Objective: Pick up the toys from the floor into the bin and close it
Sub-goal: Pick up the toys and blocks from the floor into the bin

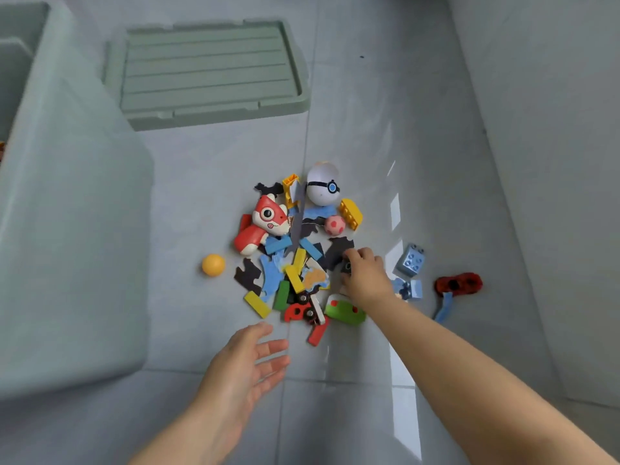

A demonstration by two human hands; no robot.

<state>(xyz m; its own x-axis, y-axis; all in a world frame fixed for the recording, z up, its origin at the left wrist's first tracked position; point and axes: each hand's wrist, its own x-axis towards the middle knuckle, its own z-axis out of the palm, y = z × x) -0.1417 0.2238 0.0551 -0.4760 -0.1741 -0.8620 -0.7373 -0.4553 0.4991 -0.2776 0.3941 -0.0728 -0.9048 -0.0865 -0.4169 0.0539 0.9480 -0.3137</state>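
Now the right hand [364, 276] reaches into the toys [295, 256] heaped mid-floor, its fingers curled round a small dark piece [346, 266] at the heap's right edge. Nearer, the left hand [248, 360] hovers flat and spread, holding nothing. At the left stands the bin [67, 229], with its lid [208, 72] flat on the floor beyond. A ball [213, 264] lies left of the heap and a red car [458, 284] to its right.

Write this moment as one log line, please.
left grip: open, near toy pile | right grip: holds small dark toy | bin: uncovered | lid: on floor beside bin
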